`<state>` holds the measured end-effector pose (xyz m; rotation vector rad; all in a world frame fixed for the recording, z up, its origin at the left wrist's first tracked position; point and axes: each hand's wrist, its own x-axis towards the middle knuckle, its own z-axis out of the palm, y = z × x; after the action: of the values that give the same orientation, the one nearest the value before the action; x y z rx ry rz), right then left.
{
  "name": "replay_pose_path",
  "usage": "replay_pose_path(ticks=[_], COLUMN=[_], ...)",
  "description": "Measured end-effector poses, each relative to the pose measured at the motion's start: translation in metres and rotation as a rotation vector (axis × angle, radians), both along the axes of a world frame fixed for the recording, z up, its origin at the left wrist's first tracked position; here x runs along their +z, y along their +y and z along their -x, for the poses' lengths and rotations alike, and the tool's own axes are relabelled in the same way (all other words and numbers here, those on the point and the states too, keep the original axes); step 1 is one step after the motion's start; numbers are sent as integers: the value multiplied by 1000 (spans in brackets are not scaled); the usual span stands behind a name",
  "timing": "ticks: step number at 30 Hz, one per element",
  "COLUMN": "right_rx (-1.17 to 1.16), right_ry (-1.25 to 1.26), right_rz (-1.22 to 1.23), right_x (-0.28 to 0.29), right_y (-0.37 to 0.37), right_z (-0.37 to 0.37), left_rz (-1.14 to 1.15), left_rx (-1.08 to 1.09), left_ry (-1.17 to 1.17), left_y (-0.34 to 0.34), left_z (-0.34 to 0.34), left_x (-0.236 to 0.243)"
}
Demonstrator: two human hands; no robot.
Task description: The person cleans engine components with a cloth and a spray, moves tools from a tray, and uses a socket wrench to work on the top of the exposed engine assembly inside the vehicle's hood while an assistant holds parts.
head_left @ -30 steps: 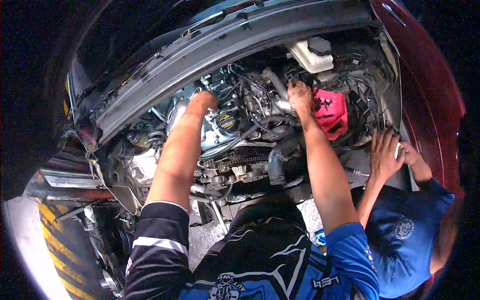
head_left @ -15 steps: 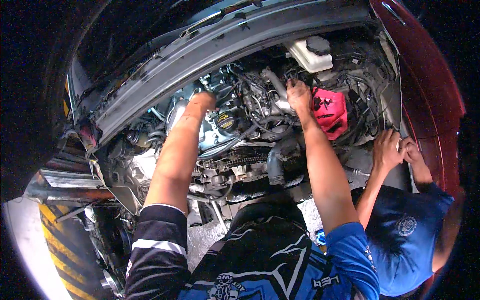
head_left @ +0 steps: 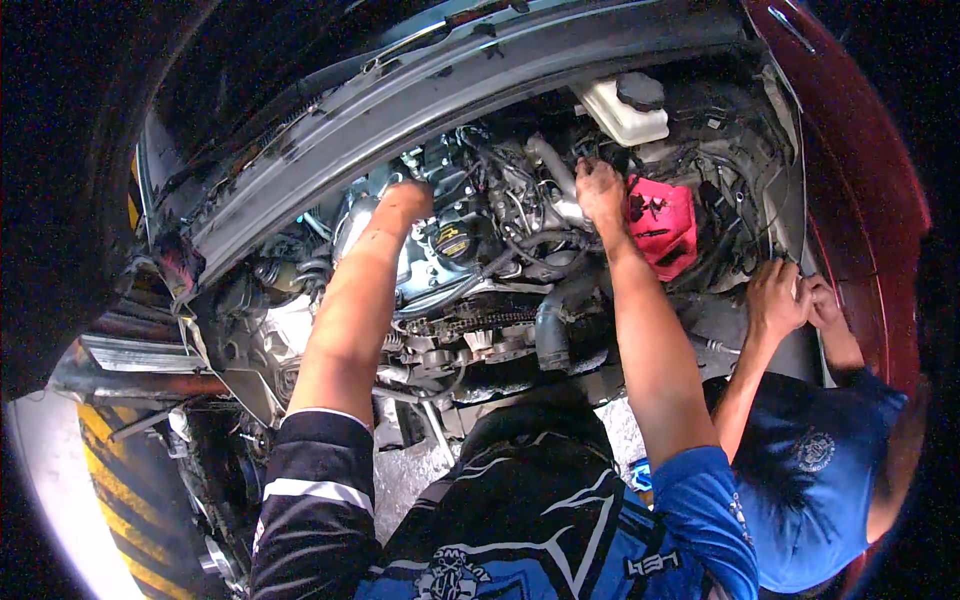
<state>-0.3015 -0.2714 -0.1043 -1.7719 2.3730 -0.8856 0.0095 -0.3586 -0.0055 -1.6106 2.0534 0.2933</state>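
Note:
My left hand (head_left: 408,203) is curled over the grey engine cover (head_left: 430,268), close to the black oil filler cap (head_left: 451,241). Its fingers bend down out of sight, so whatever they hold is hidden. Further right, my right hand (head_left: 599,190) is closed at the rear of the engine bay. It is next to a silver metal pipe (head_left: 548,160), and what is in its fingers cannot be made out. Just right of that hand lies a pink-red tray-like piece (head_left: 668,215) with small dark parts on it.
A white fluid reservoir (head_left: 625,115) with a black cap stands at the back right. A co-worker's hands (head_left: 785,300) meet at the right fender's inner edge. A black hose (head_left: 552,330) and a timing chain (head_left: 490,322) lie along the near side. Yellow-black striping (head_left: 125,490) marks the lower left.
Both of my hands stay in nearly the same places, with only a slight shift of the view. The co-worker's hands are also almost unmoved.

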Motion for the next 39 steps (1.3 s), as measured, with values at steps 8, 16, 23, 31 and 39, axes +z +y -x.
replay_pose_path(ticks=[8, 16, 23, 31, 39], right_rx=[35, 20, -6, 22, -104], right_ry=[37, 172, 271, 197, -258], right_rz=[80, 43, 167, 43, 74], right_x=[-8, -41, -41, -20, 3], right_y=[1, -21, -17, -11, 0], right_z=[2, 10, 10, 6, -1], left_rz=[-89, -49, -33, -43, 60], left_rx=[17, -101, -68, -35, -185], left_ry=[-56, -71, -30, -68, -137], left_y=[-6, -4, -6, -2, 12], left_z=[2, 6, 0, 3, 12], left_x=[-6, -1, -6, 5, 18])
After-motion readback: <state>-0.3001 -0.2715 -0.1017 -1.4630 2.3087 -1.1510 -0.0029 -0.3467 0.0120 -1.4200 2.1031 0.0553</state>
